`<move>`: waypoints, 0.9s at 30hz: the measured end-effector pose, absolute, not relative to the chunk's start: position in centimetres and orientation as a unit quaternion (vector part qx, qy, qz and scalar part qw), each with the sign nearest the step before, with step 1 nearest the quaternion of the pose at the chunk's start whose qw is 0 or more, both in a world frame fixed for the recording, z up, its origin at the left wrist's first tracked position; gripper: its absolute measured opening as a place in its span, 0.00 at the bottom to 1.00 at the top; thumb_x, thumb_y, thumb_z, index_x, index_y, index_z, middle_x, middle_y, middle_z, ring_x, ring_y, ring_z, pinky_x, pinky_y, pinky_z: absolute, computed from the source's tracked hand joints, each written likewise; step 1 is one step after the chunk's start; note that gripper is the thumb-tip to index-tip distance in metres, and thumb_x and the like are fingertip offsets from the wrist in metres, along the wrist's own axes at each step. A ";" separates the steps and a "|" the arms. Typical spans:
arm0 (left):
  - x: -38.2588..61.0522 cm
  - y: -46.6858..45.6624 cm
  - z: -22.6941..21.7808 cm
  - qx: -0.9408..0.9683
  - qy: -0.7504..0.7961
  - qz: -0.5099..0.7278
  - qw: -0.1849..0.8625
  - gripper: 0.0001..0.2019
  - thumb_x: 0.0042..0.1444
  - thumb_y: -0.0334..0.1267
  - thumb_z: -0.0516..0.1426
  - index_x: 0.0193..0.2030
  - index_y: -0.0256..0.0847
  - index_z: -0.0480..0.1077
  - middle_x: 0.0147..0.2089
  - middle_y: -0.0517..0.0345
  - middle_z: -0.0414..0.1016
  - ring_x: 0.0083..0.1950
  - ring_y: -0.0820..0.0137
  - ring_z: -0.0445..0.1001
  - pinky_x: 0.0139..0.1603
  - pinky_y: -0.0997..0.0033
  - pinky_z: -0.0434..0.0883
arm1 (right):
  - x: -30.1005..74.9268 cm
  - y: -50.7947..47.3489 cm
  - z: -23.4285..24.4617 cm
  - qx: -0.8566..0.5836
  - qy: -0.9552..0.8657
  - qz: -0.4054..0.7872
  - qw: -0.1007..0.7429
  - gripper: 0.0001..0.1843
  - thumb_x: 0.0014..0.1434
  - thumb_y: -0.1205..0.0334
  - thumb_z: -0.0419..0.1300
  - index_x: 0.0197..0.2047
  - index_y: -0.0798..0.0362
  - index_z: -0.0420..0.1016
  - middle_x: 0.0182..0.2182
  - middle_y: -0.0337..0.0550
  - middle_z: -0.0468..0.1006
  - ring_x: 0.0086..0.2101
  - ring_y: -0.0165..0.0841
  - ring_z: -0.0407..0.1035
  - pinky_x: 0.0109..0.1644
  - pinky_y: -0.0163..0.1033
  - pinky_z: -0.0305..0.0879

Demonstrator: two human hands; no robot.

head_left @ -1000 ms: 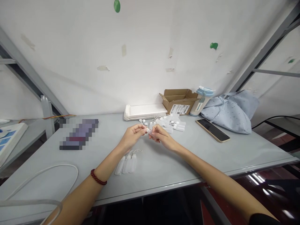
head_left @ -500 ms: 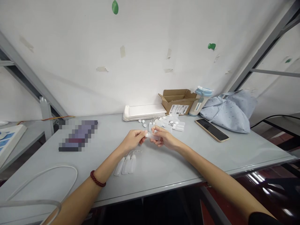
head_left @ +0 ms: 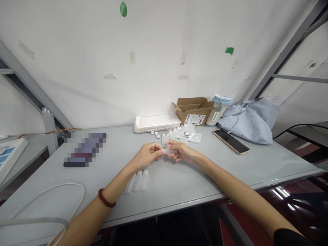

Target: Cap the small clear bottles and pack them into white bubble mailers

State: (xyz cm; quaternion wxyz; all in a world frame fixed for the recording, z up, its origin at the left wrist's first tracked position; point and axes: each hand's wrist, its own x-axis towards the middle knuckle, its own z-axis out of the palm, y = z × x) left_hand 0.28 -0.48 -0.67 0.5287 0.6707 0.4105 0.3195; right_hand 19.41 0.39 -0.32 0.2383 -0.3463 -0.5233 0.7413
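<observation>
In front of me a small translucent plastic bottle (head_left: 168,151) is held sideways between both hands. My right hand (head_left: 181,150) is closed around its body. At its neck end, my left hand (head_left: 150,154) pinches the white top; the fingertips hide most of it. Below my left wrist lie three similar bottles (head_left: 138,181) side by side, with thin white strings at their tops. Just beyond my hands is a loose pile of more such bottles (head_left: 195,137). Several small white caps (head_left: 156,134) lie left of that pile.
Along the wall stand a stack of flat white packs (head_left: 159,120), an open cardboard box (head_left: 196,118) and a blue-lidded tumbler (head_left: 216,112). A phone (head_left: 232,141) and a pale blue cloth bag (head_left: 247,123) are on the right. A white cable (head_left: 83,191) loops at the left.
My left fingers have shifted slightly right and curl closer over the bottle's neck end. The bottle stays in my right hand, and the view has turned a little.
</observation>
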 end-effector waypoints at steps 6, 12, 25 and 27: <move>0.5 -0.4 -1.3 0.682 0.393 0.350 0.508 0.10 0.45 0.39 0.61 0.28 0.38 0.65 0.29 0.62 0.68 0.31 0.74 0.68 0.33 0.73 0.64 | 19.4 0.7 -0.7 -0.338 -0.517 0.746 0.249 0.09 0.53 0.60 0.52 0.34 0.49 0.53 0.16 0.29 0.56 0.17 0.22 0.43 0.21 0.28 0.36; 0.4 -0.4 -0.6 0.637 0.397 0.355 0.556 0.13 0.44 0.43 0.63 0.31 0.37 0.67 0.31 0.60 0.71 0.35 0.71 0.71 0.39 0.70 0.67 | 19.4 0.7 -0.6 -0.329 -0.521 0.743 0.261 0.09 0.52 0.60 0.54 0.34 0.49 0.54 0.17 0.30 0.55 0.18 0.22 0.44 0.22 0.29 0.36; 0.4 -0.8 -0.2 0.654 0.399 0.281 0.578 0.18 0.50 0.52 0.58 0.29 0.37 0.68 0.26 0.57 0.72 0.23 0.73 0.71 0.21 0.76 0.65 | 19.4 0.2 -0.3 -0.327 -0.548 0.721 0.268 0.11 0.52 0.57 0.55 0.33 0.50 0.56 0.18 0.30 0.54 0.19 0.23 0.46 0.23 0.31 0.36; 0.3 -0.8 -0.2 0.662 0.392 0.300 0.563 0.15 0.49 0.49 0.60 0.31 0.37 0.69 0.28 0.56 0.73 0.27 0.72 0.72 0.25 0.75 0.68 | 19.4 0.3 -0.4 -0.330 -0.545 0.722 0.271 0.11 0.51 0.57 0.56 0.34 0.50 0.56 0.18 0.29 0.54 0.19 0.23 0.46 0.23 0.31 0.36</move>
